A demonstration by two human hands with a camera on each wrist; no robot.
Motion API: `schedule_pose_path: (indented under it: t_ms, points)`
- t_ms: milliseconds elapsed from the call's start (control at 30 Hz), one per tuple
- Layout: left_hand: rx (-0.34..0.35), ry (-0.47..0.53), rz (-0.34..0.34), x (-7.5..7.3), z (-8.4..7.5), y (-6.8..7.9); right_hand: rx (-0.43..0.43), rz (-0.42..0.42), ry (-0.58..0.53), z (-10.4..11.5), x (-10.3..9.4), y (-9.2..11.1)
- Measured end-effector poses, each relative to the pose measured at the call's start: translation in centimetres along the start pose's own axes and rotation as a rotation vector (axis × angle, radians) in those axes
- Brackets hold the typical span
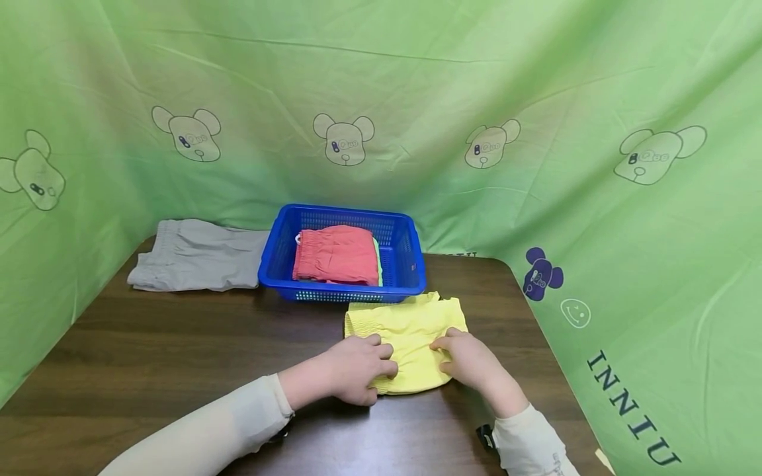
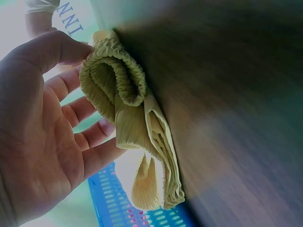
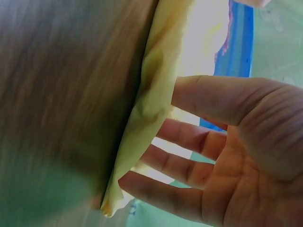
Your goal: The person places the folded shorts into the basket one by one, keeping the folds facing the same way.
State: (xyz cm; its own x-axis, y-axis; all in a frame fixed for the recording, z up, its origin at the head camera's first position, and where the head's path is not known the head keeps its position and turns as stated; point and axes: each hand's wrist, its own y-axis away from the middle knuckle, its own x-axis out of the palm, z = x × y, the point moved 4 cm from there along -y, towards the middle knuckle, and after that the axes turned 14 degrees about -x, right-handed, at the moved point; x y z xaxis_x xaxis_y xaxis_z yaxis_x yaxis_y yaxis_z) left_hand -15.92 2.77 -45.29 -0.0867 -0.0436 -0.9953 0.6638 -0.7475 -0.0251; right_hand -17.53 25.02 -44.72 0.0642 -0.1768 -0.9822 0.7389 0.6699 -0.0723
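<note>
Yellow garment (image 1: 411, 337) lies folded on the table (image 1: 196, 370), just in front of the blue basket (image 1: 333, 289); whether its far edge touches the basket cannot be told. The left hand (image 1: 359, 369) is at the waistband (image 2: 120, 52) end, fingers spread and slightly bent, tips and thumb resting on the cloth. The right hand (image 1: 471, 360) touches the opposite end, its fingers apart, the thumb near the front edge. Neither appears to pinch; the light contact at both ends probably holds the layers flat and square, since the gathered elastic looks springy.

The red garment (image 1: 336, 254) sits folded inside the basket, with a gap along the right wall. The grey garment (image 1: 205, 258) lies close against the basket's left side, perhaps set there to leave the front of the table for handwork. Bare wood extends left of and nearer than the yellow cloth; on the right, the table's edge runs beside the green curtain (image 1: 595, 264).
</note>
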Motion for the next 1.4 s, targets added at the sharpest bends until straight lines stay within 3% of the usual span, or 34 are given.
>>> schedule_pose_path:
  t_ms: [800,1400]
  points:
    - [-0.046,0.072,0.052,-0.1,2.6,3.5,-0.009,-0.018,0.068,4.6,0.8,-1.9]
    - [-0.136,0.156,0.062,0.2,4.9,6.5,-0.055,0.018,0.12,7.5,1.8,-3.8]
